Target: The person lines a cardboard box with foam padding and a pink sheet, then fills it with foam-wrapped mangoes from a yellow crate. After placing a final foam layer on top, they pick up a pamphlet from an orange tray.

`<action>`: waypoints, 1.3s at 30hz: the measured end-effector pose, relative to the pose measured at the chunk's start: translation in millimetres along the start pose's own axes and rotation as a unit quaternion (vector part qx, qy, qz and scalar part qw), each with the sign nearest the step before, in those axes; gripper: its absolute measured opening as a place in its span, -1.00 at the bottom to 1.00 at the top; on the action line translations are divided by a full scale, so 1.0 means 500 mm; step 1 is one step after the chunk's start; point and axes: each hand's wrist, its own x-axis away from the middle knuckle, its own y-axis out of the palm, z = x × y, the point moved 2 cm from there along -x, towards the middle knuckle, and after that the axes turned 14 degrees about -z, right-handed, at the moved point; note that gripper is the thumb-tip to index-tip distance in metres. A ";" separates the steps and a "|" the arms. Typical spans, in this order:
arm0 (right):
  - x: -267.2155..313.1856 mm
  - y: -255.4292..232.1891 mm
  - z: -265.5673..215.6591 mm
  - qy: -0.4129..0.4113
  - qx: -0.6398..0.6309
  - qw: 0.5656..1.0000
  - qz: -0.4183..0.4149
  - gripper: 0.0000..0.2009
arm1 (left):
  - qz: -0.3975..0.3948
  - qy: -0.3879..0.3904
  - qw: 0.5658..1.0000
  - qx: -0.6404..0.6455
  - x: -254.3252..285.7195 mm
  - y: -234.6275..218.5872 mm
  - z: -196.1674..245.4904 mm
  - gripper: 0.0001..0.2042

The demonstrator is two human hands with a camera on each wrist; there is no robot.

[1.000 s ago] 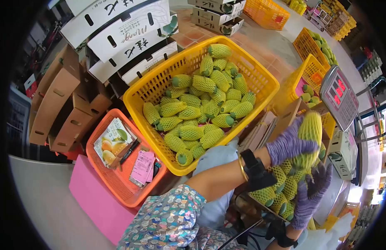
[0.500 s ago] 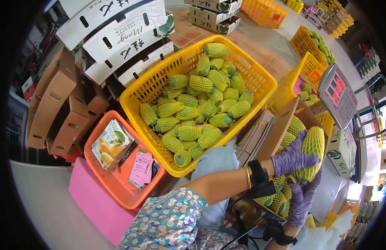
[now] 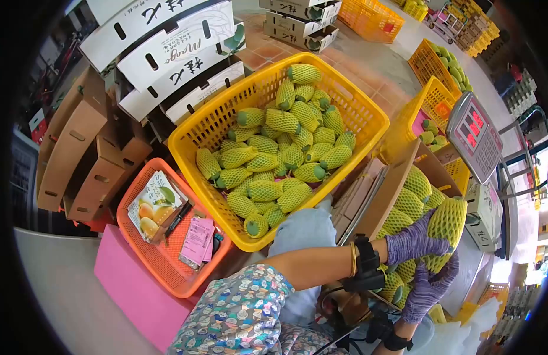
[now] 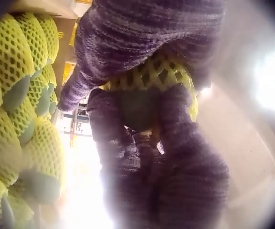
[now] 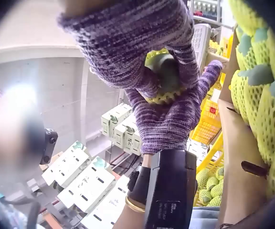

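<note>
A green fruit in yellow-green foam netting (image 3: pixel 448 225) is held above the right side of an open cardboard box (image 3: pixel 393 180) of netted fruit (image 3: pixel 407 203). My left hand (image 3: pixel 413 241), in a purple knitted glove, grips its side. Against its lower end curl the gloved fingers of my right hand (image 3: pixel 430 290). The left wrist view has my left hand (image 4: pixel 142 38) over the netting and my right hand (image 4: pixel 161 162) at the bare green end. In the right wrist view that green tip (image 5: pixel 165 74) shows between my right hand (image 5: pixel 132 43) and left hand (image 5: pixel 168 119).
A large yellow basket (image 3: pixel 185 139) of netted fruit stands left of the box. Beside it are an orange tray (image 3: pixel 167 260) with cards and a pen, white cartons (image 3: pixel 173 50) and brown cartons (image 3: pixel 79 142). A scale (image 3: pixel 475 136) with red digits stands beyond the box.
The held fruit has moved slightly down, uncovering more fruit in the box. My right hand, spread below the fruit a second ago, has come in and curled its fingers at the fruit's lower end.
</note>
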 end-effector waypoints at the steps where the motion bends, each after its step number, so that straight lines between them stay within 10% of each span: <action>1: -0.003 0.006 -0.002 -0.001 -0.001 1.000 -0.001 -0.39 | -0.012 -0.028 1.000 -0.006 0.001 0.000 0.001 -0.21; 12: -0.042 0.052 -0.029 0.027 0.014 0.999 0.026 -0.30 | 0.091 0.034 0.984 -0.149 0.013 -0.018 0.092 -0.16; 17: -0.016 -0.011 -0.059 -0.021 -0.032 0.999 -0.030 -0.25 | 0.154 0.073 0.716 -0.677 0.054 -0.113 0.300 -0.21; 22: 0.040 -0.147 0.024 0.107 0.016 0.994 -0.031 -0.40 | 0.148 -0.345 0.620 -0.689 0.192 -0.367 0.363 -0.20; 25: 0.061 -0.162 0.014 0.199 0.113 0.972 -0.056 -0.55 | 0.161 -0.553 0.481 -0.662 0.316 -0.468 0.302 -0.16; 27: 0.067 -0.180 0.048 0.221 0.152 0.960 -0.076 -0.56 | 0.195 -0.622 0.492 -0.577 0.410 -0.556 0.229 -0.12; 31: 0.055 -0.187 0.068 0.245 0.107 0.960 -0.084 -0.58 | 0.207 -0.622 0.516 -0.551 0.494 -0.582 0.201 -0.15; 33: 0.045 -0.200 0.076 0.231 0.152 0.957 -0.089 -0.59 | 0.457 -0.480 0.591 -0.460 0.517 -0.603 0.270 -0.21; 35: 0.029 -0.200 0.058 0.216 0.182 0.958 -0.060 -0.60 | 0.516 -0.515 0.439 -0.525 0.553 -0.628 0.311 -0.20; 39: -0.003 -0.185 0.044 0.225 0.212 0.950 -0.036 -0.61 | 0.423 -0.653 0.346 -0.525 0.598 -0.641 0.317 -0.17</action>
